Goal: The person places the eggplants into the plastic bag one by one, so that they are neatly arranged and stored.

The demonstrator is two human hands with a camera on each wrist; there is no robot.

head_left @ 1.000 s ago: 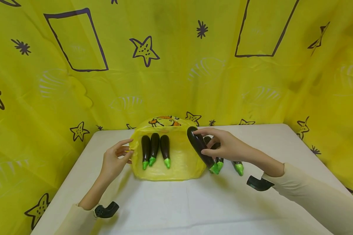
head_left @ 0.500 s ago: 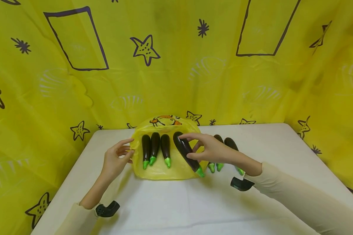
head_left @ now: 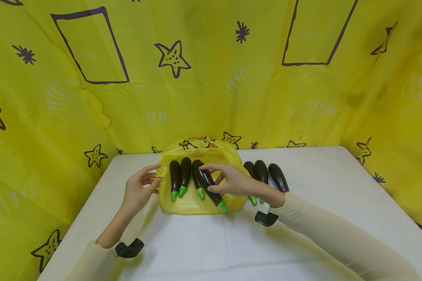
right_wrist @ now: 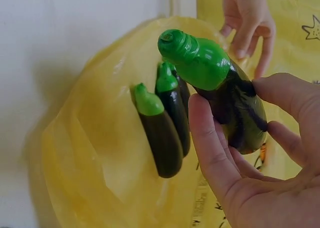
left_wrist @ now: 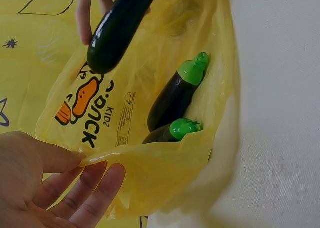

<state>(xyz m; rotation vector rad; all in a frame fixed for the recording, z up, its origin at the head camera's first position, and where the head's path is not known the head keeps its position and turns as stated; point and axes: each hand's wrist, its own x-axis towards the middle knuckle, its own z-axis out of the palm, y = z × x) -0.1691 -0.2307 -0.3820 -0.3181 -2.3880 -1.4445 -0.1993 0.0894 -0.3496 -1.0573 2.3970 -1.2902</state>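
Observation:
A yellow plastic bag (head_left: 232, 203) lies on the table with its mouth toward me, and three dark eggplants (head_left: 175, 175) with green stems rest inside. My left hand (head_left: 138, 190) pinches the left edge of the bag's mouth between thumb and fingers, as the left wrist view shows. My right hand (head_left: 232, 180) grips another eggplant (head_left: 211, 185) between thumb and fingers, tilted, over the bag's opening. In the right wrist view its green stem end (right_wrist: 200, 62) points up and away from my palm. In the head view it overlaps the rightmost eggplant in the bag.
Several eggplants (head_left: 261, 171) lie side by side on the white table (head_left: 183, 249) just right of the bag, partly behind my right forearm. A yellow patterned curtain (head_left: 211, 97) hangs behind the table and along both sides.
My right hand has carried the gripped eggplant leftward, from the bag's right edge to over its opening. The eggplants on the right have come into fuller view. The left hand stays at the bag's edge.

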